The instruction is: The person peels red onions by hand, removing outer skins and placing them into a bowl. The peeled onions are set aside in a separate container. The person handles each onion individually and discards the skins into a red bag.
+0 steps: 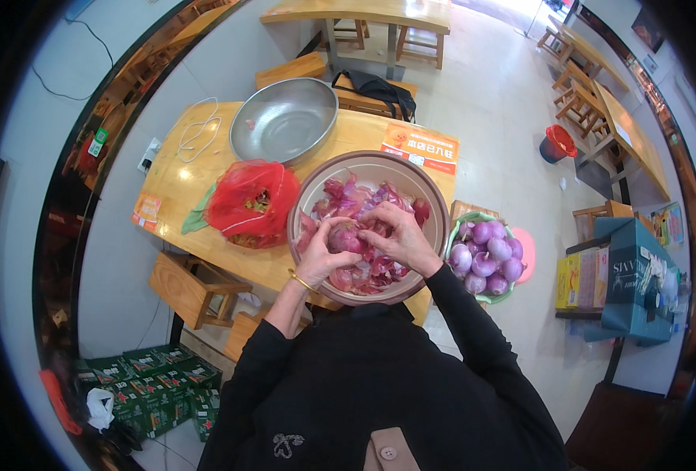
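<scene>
A red onion [346, 238] with its papery skin on is gripped in my left hand [324, 250], above a wide basin [372, 158] with a brown rim. The fingers of my right hand [399, 235] pinch at the onion's right side, at its skin. Loose purple-red onion skins [351, 194] fill much of the basin beneath both hands. To the right, a pale green basket [497, 298] holds several peeled purple onions [484, 264]. Left of the basin lies a red mesh bag [250, 203], its mouth open, with some bits of skin visible inside.
A large metal bowl [286, 120] stands at the back of the wooden table [206, 138], near a white cable [197, 138]. An orange printed sheet [421, 144] lies at the back right. Wooden stools [189, 288] stand at the left, by green cartons [147, 391]. A lined bin [557, 144] stands on the floor.
</scene>
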A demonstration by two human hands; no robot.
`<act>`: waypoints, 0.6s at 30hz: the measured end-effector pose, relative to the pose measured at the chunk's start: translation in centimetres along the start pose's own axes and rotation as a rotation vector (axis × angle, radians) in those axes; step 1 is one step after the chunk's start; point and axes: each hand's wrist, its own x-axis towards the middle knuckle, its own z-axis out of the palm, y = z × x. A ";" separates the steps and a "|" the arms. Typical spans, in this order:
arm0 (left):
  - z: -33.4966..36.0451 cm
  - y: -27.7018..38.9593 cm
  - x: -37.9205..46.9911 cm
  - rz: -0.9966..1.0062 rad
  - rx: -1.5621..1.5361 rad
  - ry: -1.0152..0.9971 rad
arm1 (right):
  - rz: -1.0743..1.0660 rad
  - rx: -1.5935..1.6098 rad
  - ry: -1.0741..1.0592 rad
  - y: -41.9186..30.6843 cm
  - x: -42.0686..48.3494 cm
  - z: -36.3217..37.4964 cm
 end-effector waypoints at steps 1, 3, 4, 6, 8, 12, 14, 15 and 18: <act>0.3 -0.1 0.0 -0.009 -0.003 -0.007 | -0.097 -0.030 -0.001 -0.4 0.2 0.1; 0.6 -0.3 -0.1 0.013 0.063 -0.001 | -0.005 -0.016 -0.050 -0.9 0.4 0.1; 0.8 -0.4 -0.1 0.045 0.131 0.012 | 0.026 -0.004 -0.072 -1.0 0.4 0.1; 0.9 -0.6 -0.3 0.071 0.191 0.028 | 0.041 0.004 -0.114 -1.0 0.6 0.0; 0.8 -0.7 -0.4 0.060 0.174 0.026 | 0.033 -0.001 -0.153 -0.8 0.6 -0.3; 0.9 -0.7 -0.6 -0.060 0.278 0.044 | -0.085 -0.111 -0.208 -0.5 0.8 -0.5; 1.1 -0.5 -0.7 -0.120 0.271 0.041 | -0.161 -0.202 -0.205 -0.4 0.9 -0.4; 1.1 -0.4 -0.8 -0.096 0.288 0.031 | -0.153 -0.221 -0.210 -0.3 1.0 -0.2; 1.1 0.4 -1.0 -0.081 0.308 -0.003 | -0.081 -0.213 -0.139 0.2 0.9 0.3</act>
